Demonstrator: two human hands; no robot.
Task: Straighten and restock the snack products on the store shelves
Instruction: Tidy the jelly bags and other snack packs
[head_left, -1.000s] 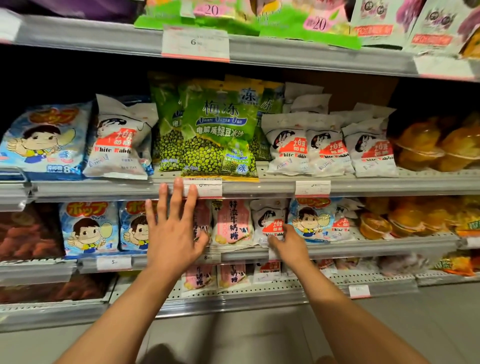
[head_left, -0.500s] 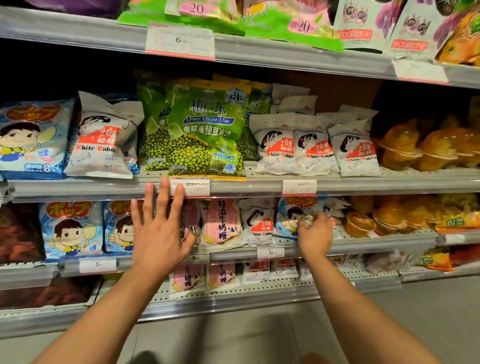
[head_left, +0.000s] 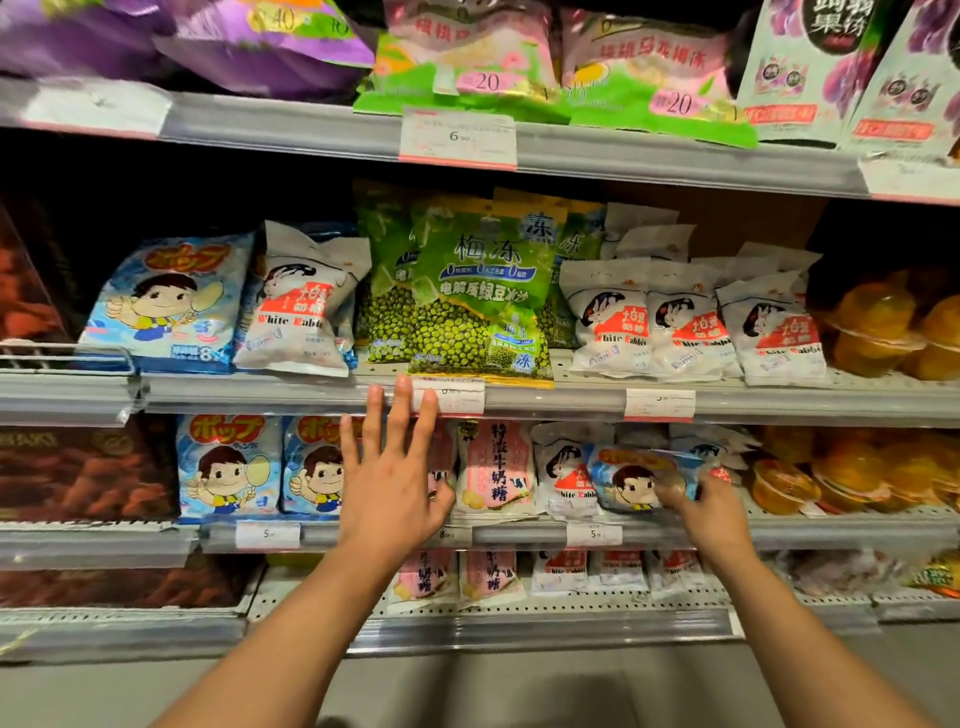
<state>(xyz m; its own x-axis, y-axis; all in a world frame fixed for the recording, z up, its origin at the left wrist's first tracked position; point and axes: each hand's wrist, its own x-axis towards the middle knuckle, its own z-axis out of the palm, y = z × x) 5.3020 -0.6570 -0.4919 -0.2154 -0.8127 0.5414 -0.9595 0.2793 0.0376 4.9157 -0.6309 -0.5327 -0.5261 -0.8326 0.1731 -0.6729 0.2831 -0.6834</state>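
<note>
The right hand (head_left: 714, 512) grips a blue bag (head_left: 631, 475), tilted, in front of the white bags (head_left: 558, 470) on the shelf (head_left: 857, 530). The left hand (head_left: 392, 488) has its fingers spread and straight, over a pink bag (head_left: 439, 457), holding nothing.

left hand (head_left: 392, 483) — flat, fingers spread on pink bag (head_left: 439, 467) | right hand (head_left: 714, 512) — grips blue bag (head_left: 636, 475)

**Packed fronts, open gap above the bags**

Dark open space lies above the blue cartoon-boy snack bag (head_left: 166, 301) on the grey metal middle shelf (head_left: 571, 400). Below, the pink milk-candy bags (head_left: 496, 467) and white rabbit-print bags (head_left: 563, 470) stand touching, closing the front; orange jelly cups (head_left: 784, 486) block the right.
</note>
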